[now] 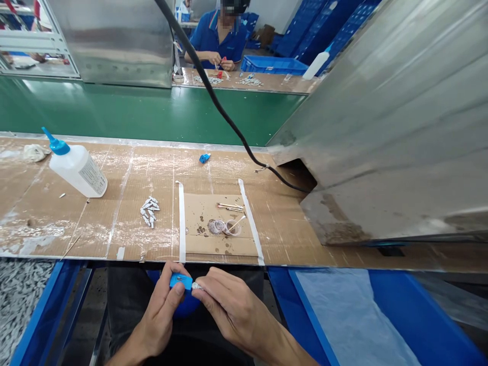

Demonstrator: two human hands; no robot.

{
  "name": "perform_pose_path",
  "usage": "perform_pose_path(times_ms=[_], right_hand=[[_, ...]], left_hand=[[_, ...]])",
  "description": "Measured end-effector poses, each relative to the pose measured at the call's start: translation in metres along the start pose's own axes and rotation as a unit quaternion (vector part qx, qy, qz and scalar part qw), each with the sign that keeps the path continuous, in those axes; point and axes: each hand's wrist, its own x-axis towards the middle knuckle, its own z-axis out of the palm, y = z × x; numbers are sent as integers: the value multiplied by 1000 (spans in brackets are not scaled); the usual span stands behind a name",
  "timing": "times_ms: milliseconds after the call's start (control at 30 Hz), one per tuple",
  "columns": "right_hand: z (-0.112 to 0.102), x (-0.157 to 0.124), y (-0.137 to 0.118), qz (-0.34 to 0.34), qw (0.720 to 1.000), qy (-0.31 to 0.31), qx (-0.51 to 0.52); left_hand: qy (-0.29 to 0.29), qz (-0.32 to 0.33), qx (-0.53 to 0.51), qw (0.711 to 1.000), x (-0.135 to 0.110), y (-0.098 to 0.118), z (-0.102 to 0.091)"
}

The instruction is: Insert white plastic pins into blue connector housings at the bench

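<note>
My left hand (164,305) is closed round a small blue plastic piece (180,280), held just below the near edge of the cardboard-covered bench (114,203). My right hand (224,305) pinches a tiny white part (196,286) against the end of the blue piece. Both hands are over my lap. Farther up on the bench lies a small heap of white parts (149,211). A cardboard square (219,223) carries a puddle of glue (221,227) and thin sticks (231,207).
A white glue bottle with blue nozzle (78,169) lies tilted at left. Another blue piece (205,158) lies farther back. A black cable (213,96) runs into a large metal housing (381,127) at right. Blue bins (362,315) flank my lap. A person works opposite (219,40).
</note>
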Motion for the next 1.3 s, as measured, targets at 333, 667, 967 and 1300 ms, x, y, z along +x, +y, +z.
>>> perform_pose_path(times_ms=[333, 667, 967, 1300], right_hand=[[13, -19, -13, -22, 999, -20, -20], [25, -33, -25, -32, 999, 15, -37], [18, -34, -22, -11, 998, -48, 34], [18, -36, -24, -54, 996, 74, 0]], left_hand=[[-4, 128, 177, 976, -23, -4, -10], [-46, 161, 242, 956, -44, -19, -13], [-134, 335, 260, 895, -23, -29, -28], [-128, 344, 213, 906, -24, -26, -25]])
